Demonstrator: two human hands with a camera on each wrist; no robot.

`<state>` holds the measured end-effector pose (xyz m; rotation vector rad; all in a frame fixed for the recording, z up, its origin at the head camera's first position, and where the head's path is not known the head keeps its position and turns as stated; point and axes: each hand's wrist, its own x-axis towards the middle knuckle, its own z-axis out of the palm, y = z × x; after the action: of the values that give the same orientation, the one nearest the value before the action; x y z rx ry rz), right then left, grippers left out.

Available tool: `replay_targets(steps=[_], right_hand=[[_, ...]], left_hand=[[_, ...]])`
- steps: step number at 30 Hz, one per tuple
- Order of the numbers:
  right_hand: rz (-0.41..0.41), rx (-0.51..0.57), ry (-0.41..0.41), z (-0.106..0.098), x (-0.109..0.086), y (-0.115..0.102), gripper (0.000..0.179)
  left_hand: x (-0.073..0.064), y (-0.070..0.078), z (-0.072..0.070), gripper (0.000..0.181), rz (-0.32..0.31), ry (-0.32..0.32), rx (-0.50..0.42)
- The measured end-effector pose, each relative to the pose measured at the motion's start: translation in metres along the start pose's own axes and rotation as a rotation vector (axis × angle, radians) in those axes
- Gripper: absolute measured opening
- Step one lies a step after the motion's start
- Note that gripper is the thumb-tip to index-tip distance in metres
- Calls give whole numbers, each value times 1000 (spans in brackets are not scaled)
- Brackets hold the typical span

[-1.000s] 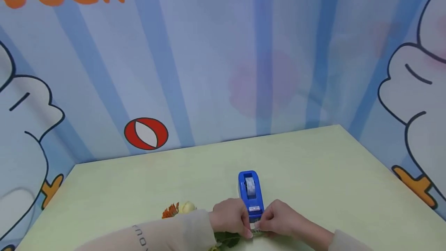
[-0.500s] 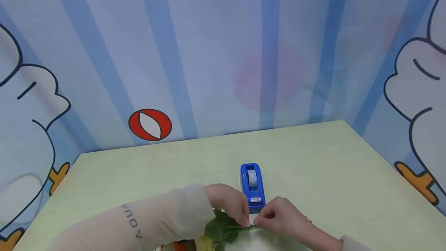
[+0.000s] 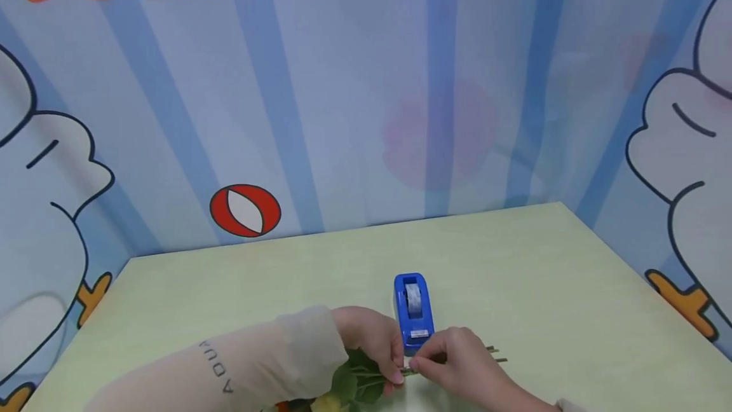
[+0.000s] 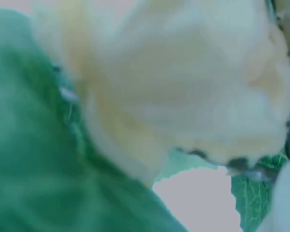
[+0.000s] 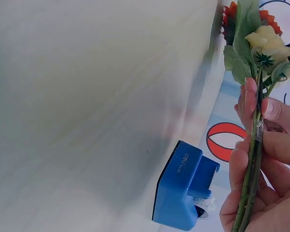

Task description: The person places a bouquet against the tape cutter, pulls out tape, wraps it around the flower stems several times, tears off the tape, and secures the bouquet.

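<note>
A small bouquet (image 5: 253, 169) has long green stems, leaves, a pale yellow flower (image 5: 268, 43) and orange-red blooms (image 5: 269, 21). Clear tape (image 5: 259, 129) lies around the stems. My left hand (image 3: 373, 339) pinches the stems just below the leaves. Closer to the cut ends, my right hand (image 3: 460, 364) grips the same stems, its thumb and index finger at the tape. Cream petals (image 4: 183, 82) and a green leaf (image 4: 38, 145) fill the left wrist view, which is blurred. Just beyond both hands stands a blue tape dispenser (image 3: 413, 324).
The pale green table (image 3: 274, 285) meets a striped, printed backdrop (image 3: 354, 94) at its back and sides. A red and white ball (image 3: 245, 210) is printed on it. The dispenser is the nearest object to my hands.
The bouquet's leaves and stems have come into fuller view between my hands. My right fingers have worked along the taped spot, and stem ends now show beyond the right hand.
</note>
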<state>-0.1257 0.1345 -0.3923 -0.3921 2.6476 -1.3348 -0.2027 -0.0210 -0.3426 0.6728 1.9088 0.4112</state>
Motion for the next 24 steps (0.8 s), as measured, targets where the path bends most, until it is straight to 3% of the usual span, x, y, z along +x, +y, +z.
replay_targets(steps=[3,8,17,20,24], right_hand=[[20,20,-1,-2,1,-1,10],[155,128,-56,-9,2,-1,9],[236,267,-157,-17,4,-4,6],[247,280,-160,-17,4,-4,7],[280,295,-121,-15,4,-4,10]], left_hand=[[-5,-1,6,15,74,118,-11],[-8,-1,15,17,109,293,48],[-6,-2,22,16,101,416,42],[-6,-2,25,18,77,454,51],[-5,-2,27,23,50,528,137]])
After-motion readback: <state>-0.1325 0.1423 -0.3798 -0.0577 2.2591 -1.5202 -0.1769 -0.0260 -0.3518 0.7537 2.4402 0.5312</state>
